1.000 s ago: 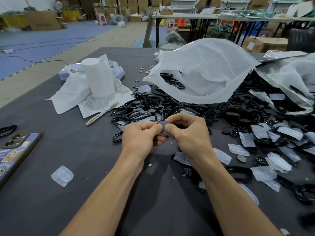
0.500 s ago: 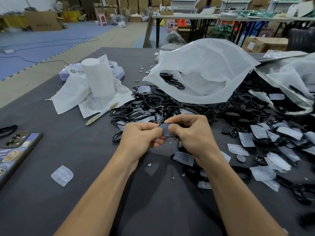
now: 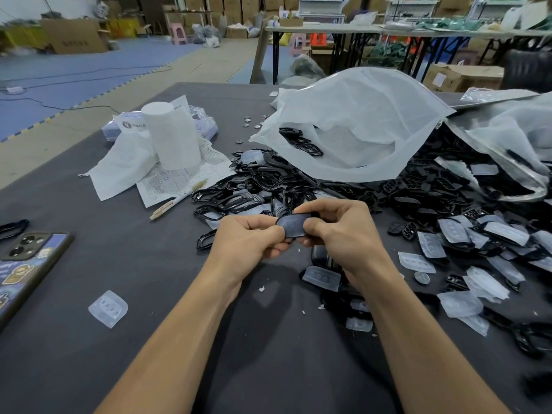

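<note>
Both hands hold one small dark plastic shell (image 3: 293,225) just above the dark table (image 3: 89,369). My left hand (image 3: 248,240) pinches its left end between thumb and curled fingers. My right hand (image 3: 340,231) grips its right end, thumb on the front face and forefinger over the top edge. The shell's face carries a faint pattern. Its underside is hidden by my fingers.
A heap of black plastic frames (image 3: 260,189) and translucent button pads (image 3: 454,234) spreads behind and to the right. White bags (image 3: 358,127) lie at the back. A paper roll (image 3: 173,135), pen (image 3: 179,200), phone (image 3: 27,264) and one loose pad (image 3: 108,308) sit left.
Both hands have shifted slightly right and away with the piece. The dark shell now shows more of its face between my thumbs than a second ago.
</note>
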The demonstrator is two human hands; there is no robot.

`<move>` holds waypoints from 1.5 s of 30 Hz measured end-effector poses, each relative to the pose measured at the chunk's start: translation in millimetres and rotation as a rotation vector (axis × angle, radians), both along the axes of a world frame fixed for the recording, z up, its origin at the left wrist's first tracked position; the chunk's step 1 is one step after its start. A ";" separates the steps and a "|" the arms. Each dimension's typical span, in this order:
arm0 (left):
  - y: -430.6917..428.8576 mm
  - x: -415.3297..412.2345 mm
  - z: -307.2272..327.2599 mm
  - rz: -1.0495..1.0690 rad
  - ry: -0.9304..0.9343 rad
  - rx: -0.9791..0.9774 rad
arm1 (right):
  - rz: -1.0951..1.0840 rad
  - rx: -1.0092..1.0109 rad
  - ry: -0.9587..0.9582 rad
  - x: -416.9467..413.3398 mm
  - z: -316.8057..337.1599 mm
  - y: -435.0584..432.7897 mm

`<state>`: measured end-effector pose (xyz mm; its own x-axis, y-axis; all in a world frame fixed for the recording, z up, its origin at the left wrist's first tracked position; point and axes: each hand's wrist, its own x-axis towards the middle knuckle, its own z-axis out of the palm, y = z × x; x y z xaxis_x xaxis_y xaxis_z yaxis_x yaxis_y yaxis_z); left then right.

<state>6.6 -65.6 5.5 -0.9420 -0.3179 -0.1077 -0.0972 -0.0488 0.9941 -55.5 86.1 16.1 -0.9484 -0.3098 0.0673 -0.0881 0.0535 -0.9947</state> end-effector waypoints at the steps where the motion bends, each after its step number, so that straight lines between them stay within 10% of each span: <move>1: 0.6 0.0 -0.2 0.008 0.006 -0.008 | 0.011 -0.002 0.000 0.4 0.3 0.0; 45: 7.3 -2.6 -4.8 0.093 0.063 -0.140 | -0.045 0.127 0.006 -0.1 -9.2 -5.7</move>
<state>4.0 -58.3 0.7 -0.9115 -0.4113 0.0023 -0.0356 0.0846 0.9958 -55.6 80.5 7.0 -0.9613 -0.2731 0.0361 -0.0888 0.1832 -0.9791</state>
